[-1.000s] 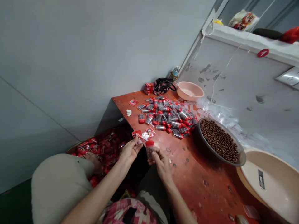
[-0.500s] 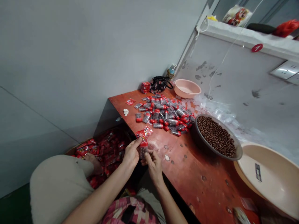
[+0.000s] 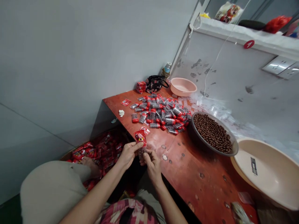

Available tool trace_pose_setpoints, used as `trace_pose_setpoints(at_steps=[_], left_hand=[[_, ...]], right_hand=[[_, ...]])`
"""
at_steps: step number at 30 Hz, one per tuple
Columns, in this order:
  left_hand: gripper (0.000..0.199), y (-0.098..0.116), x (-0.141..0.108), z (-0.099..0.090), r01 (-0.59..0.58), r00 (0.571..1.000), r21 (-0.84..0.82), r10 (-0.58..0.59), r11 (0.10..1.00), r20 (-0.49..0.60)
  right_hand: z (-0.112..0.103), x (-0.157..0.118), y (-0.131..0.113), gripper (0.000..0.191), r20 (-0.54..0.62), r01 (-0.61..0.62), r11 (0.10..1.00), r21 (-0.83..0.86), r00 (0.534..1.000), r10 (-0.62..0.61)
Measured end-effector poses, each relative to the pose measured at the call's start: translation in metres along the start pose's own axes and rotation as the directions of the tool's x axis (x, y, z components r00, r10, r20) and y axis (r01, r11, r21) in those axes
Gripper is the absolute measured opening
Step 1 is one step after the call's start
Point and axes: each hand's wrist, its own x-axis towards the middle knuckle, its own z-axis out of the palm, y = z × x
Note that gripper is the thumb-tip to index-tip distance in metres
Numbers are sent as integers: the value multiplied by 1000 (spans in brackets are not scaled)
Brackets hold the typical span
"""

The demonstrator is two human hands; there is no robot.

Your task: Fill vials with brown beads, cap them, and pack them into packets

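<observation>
the right hand [image 3: 152,162] is clamped on a bottle [image 3: 141,152] beside the edge of the desk [image 3: 187,183], its long axis pointing forward to a packet [image 3: 140,135], which the left hand [image 3: 129,153], nearer to it, pinches at the bottle's far end.

Table [image 3: 184,174] with heaped bottles [image 3: 163,114].
Bowl [image 3: 234,147] of balls [image 3: 212,133] right of them, then a basin [image 3: 268,177]; handbag [image 3: 154,84] behind.

Black patterned bag [image 3: 153,84] near a bottle [image 3: 167,69], white wall sockets [image 3: 278,64], round red sticker [image 3: 249,44]
</observation>
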Motion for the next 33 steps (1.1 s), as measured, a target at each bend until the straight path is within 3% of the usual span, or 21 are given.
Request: trace_pose_setpoints(at_steps=[4, 10, 14, 20, 27, 33], left_hand=[[19, 6, 1, -2, 48, 997, 44, -50, 998, 51], [19, 0, 0, 1, -26, 1000, 94, 27, 995, -9], [21, -6, -2, 5, -35, 998, 51, 37, 998, -49], [22, -6, -2, 6, -26, 998, -57, 22, 998, -58], [27, -11, -13, 5, 52, 990, -30, -48, 998, 133], [19, -9, -13, -2, 10, 997, -28, -8, 1000, 75]], right_hand=[[-3, 3, 2, 24, 48, -69, 991, 111, 997, 64], [-1, 1, 0, 21, -124, 64, 995, -70, 990, -72], [0, 2, 2, 22, -111, 1, 999, 46, 994, 4], [0, -1, -2, 19, -92, 71, 992, -105, 992, -80], [3, 3, 4, 19, -81, -89, 966, 244, 990, 112], [1, 2, 3, 18, -47, -27, 976, 217, 998, 38]])
